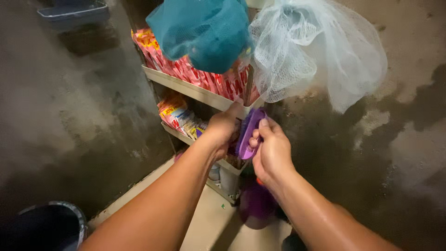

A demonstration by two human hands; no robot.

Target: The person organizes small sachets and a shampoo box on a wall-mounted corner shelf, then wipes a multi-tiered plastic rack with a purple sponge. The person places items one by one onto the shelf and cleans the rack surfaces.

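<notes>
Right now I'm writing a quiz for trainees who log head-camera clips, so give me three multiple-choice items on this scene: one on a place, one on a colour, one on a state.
1. Where do the red printed sachets stand?
A. top tier of the pale plastic shelf rack
B. on the floor
C. in the dark round bucket

2. What colour is the plastic scrubbing brush?
A. green
B. purple
C. white

3. How is the brush held?
A. lying loose on a tier
B. by the left hand alone
C. by the right hand, with the left hand beside it

Key:
1 A, they fill the upper tray.
2 B, its body shows purple.
3 C, the right thumb and fingers close on it, while the left hand's grip is hidden.
</notes>
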